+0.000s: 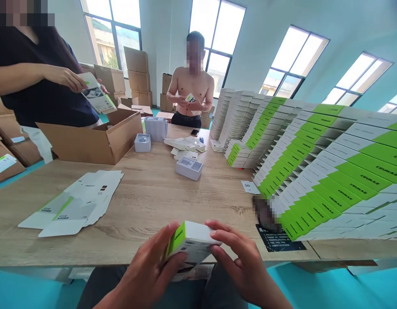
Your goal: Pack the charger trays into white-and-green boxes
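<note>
Both hands are on a green-and-white CEUKAZ box (192, 242), held up just over the wooden table's (147, 206) near edge!

The left hand (150, 266) grips the box's green end, and the right hand (240, 262) clasps its far side, fingers curled over. Already standing in long rows on the right: made-up boxes (334, 171). Still lying flat on the left: a die-cut carton blank (72, 204). Mid-table, grey trays (188, 168) wait.

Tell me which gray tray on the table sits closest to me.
The single gray tray beside the loose white cartons; the other tray and the tall stack sit farther off, by the cardboard box.
</note>
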Action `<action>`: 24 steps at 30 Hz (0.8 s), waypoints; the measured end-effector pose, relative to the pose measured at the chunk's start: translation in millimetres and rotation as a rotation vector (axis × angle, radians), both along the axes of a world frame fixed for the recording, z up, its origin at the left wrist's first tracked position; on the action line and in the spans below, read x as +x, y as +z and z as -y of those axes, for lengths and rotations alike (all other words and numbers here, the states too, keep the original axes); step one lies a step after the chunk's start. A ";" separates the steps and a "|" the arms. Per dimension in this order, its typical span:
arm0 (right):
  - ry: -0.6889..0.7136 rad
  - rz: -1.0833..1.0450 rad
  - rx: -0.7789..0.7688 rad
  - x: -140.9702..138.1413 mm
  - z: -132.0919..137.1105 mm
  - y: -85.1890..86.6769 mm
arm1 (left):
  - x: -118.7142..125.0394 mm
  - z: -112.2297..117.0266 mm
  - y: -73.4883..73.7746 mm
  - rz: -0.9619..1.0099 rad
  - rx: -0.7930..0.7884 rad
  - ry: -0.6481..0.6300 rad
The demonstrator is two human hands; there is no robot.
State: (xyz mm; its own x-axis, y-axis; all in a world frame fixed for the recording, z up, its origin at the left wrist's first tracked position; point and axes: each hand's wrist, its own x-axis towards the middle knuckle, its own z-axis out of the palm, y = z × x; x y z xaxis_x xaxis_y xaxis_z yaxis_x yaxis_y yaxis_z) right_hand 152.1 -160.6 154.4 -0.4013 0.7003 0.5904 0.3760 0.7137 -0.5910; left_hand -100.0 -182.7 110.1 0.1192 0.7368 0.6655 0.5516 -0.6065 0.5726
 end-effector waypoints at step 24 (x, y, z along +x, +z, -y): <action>-0.321 -0.007 -0.228 1.5 -63.9 -34.9 | 35.9 -99.8 1.1 -0.500 0.607 -0.130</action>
State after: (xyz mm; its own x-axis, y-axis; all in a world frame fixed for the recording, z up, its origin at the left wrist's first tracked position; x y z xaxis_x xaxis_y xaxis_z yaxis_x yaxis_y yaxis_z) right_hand 153.6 -96.8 119.5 -0.1368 0.9031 0.4070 0.5545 0.4103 -0.7240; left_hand -64.1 -82.9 111.3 0.5698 0.2223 0.7911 0.5590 -0.8105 -0.1749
